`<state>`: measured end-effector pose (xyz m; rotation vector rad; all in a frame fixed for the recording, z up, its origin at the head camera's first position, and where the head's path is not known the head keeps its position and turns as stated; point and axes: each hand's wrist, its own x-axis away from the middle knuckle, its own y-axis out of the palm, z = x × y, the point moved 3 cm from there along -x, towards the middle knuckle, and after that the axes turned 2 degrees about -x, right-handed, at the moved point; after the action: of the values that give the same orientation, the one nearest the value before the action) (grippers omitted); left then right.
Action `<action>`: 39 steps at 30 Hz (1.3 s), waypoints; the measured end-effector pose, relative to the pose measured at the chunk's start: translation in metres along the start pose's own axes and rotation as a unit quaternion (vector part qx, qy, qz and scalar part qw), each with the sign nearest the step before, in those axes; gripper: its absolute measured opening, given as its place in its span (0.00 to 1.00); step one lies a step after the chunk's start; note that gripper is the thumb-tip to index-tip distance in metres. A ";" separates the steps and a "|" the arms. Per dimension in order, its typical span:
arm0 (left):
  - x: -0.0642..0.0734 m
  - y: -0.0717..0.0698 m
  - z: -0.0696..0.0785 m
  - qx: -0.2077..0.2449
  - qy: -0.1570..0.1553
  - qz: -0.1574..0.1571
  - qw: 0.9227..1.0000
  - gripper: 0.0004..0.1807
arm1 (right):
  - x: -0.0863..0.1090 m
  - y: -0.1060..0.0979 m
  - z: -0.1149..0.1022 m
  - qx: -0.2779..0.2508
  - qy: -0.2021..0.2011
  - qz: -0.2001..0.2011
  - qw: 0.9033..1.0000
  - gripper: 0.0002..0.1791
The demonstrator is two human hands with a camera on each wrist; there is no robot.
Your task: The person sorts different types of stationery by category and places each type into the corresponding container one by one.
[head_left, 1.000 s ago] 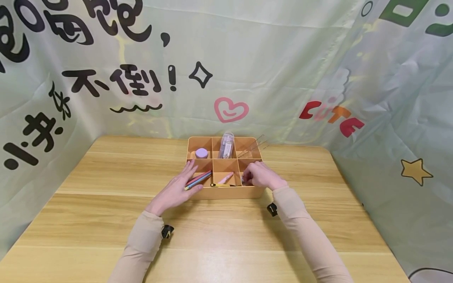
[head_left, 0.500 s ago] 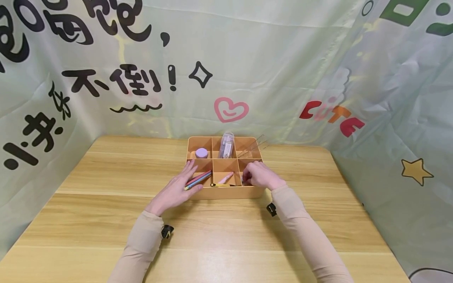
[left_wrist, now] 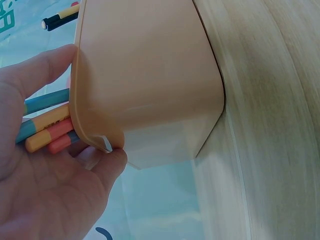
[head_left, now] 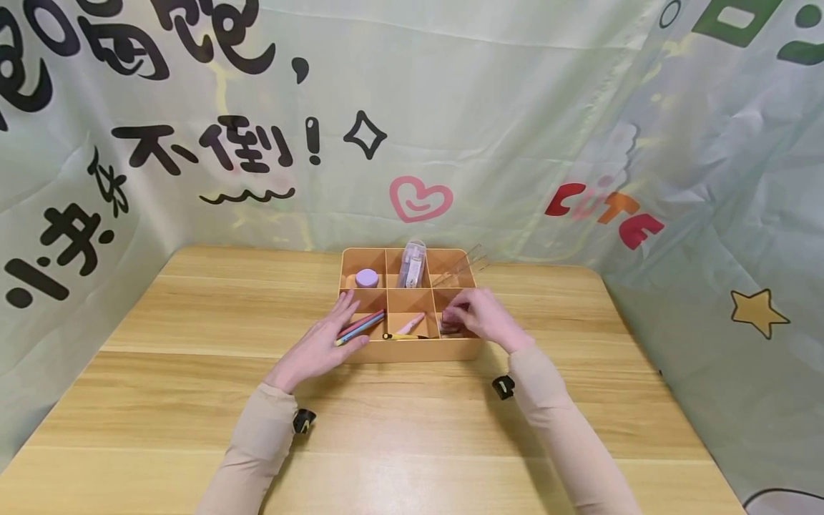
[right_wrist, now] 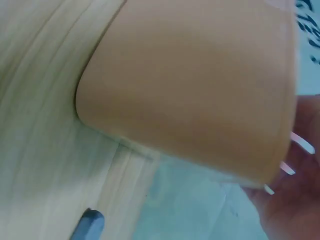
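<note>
An orange-tan divided organizer box (head_left: pixel 412 350) stands on the table. My left hand (head_left: pixel 317 345) rests at its left front corner, fingers stretched along the left side and thumb at the front rim. Colored pencils (head_left: pixel 360 327) slant out of the front left compartment beside that hand; their ends (left_wrist: pixel 45 125) show under the palm in the left wrist view. My right hand (head_left: pixel 479 315) reaches into the front right compartment with bent fingers. Its fingertips are low between the walls, and I cannot tell whether they pinch something. In the right wrist view the box wall hides part of this hand (right_wrist: pixel 295 200).
The front middle compartment holds a pink pen (head_left: pixel 410 325) and a yellow-and-black pen (head_left: pixel 405 337). Behind are a purple round lid (head_left: pixel 367 278), a clear purple-tinted case (head_left: pixel 412 266) and thin clear sticks (head_left: pixel 460 266). A printed cloth (head_left: pixel 515 143) hangs behind the table (head_left: pixel 399 436).
My right hand has shifted slightly right, its wrist and sleeve swinging outward, and its fingertips show more. The left hand and the box have stayed in place.
</note>
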<state>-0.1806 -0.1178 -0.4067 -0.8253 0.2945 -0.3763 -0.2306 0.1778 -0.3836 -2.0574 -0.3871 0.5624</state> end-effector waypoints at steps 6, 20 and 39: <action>0.000 0.001 -0.001 -0.002 0.004 -0.001 1.000 0.42 | 0.025 -0.017 0.014 -0.107 0.049 0.134 0.984 0.15; 0.002 0.000 -0.002 0.002 -0.001 -0.002 1.000 0.41 | 0.075 -0.014 0.071 -0.067 0.155 0.103 0.980 0.20; 0.001 0.000 -0.001 0.000 -0.001 -0.002 1.000 0.42 | 0.070 -0.002 0.098 -0.080 0.208 -0.055 0.973 0.28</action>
<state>-0.1798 -0.1188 -0.4070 -0.8261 0.2903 -0.3794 -0.2234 0.2826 -0.4435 -2.2232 -0.2998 0.0252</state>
